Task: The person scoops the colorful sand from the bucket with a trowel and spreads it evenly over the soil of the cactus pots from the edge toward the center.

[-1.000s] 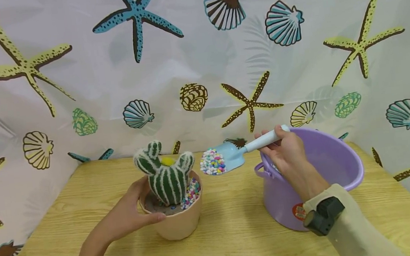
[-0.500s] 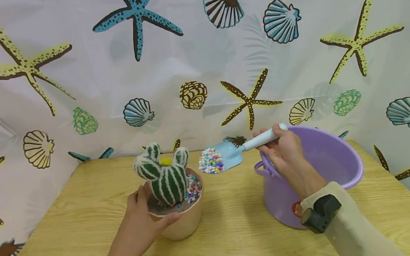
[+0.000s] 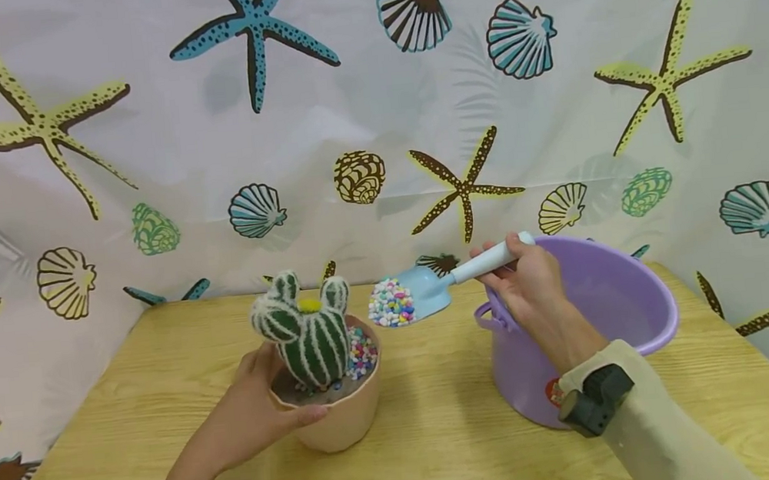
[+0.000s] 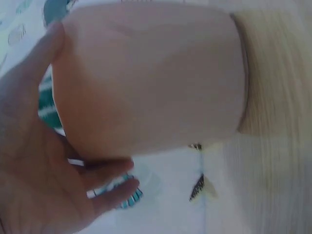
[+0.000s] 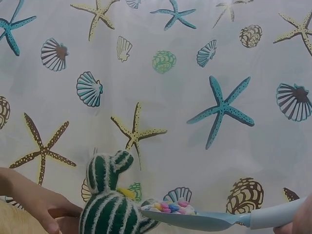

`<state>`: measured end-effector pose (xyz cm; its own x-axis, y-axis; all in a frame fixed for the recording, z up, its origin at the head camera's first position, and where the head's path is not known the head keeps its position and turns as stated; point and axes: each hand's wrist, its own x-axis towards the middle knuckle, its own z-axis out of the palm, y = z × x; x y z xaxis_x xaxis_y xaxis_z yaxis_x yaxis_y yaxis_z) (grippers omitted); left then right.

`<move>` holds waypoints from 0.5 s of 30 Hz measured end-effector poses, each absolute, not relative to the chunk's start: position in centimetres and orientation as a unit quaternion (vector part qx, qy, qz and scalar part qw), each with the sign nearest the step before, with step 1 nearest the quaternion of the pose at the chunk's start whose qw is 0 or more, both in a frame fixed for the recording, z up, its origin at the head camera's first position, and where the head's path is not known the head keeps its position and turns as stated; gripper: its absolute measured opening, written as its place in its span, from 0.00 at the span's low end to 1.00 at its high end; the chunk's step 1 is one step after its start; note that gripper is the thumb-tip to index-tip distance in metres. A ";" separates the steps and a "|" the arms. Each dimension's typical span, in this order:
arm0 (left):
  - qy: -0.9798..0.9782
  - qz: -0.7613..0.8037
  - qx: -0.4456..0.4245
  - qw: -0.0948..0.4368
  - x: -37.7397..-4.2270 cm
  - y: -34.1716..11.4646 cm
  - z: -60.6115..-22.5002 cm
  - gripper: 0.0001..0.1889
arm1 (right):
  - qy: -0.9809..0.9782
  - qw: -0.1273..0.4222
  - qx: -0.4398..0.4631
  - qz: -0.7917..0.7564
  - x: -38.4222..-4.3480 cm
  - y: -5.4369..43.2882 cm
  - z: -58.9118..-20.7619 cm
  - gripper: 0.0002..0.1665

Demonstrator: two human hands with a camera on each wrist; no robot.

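My left hand (image 3: 241, 416) holds the rim of a peach flowerpot (image 3: 342, 422), thumb on the near side and fingers round the left. In the left wrist view the pot's plain wall (image 4: 156, 83) fills the middle. A green knitted cactus (image 3: 315, 351) with white fuzzy ribs and a yellow tuft stands in it. Coloured pebbles (image 3: 362, 350) lie on the pot's right side; grey surface shows at the front. My right hand (image 3: 530, 280) grips the white handle of a light blue toy shovel (image 3: 431, 293), raised right of the cactus. Coloured pebbles (image 3: 390, 303) fill the shovel's tip.
A purple bucket (image 3: 519, 374) with a flared rim stands on the right, below and behind my right hand. Its floor is hidden. The wooden table (image 3: 440, 451) meets a white cloth backdrop (image 3: 304, 132) printed with starfish and shells.
My left hand has turned the pot a little, so the cactus faces another way. That hand shifted right, then slightly back. The loaded shovel has drifted slightly left.
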<state>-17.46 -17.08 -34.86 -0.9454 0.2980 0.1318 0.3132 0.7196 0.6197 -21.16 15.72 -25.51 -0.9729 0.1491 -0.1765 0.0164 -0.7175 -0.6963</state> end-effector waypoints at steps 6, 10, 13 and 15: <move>-0.953 -0.295 -0.062 0.002 -15.9 -14.8 -34.3 0.65 | -0.371 0.040 -0.108 0.921 -21.4 15.7 -25.4 0.29; -0.945 -0.311 -0.097 0.013 -16.0 -15.5 -33.8 0.60 | -0.369 0.036 -0.110 0.922 -21.5 15.6 -25.4 0.29; -0.930 -0.339 -0.140 -0.001 -16.7 -16.5 -33.7 0.51 | -0.373 0.033 -0.109 0.921 -21.6 15.6 -25.4 0.29; -0.923 -0.351 -0.158 -0.010 -17.2 -16.9 -34.0 0.45 | -0.379 0.031 -0.107 0.919 -21.7 15.6 -25.5 0.30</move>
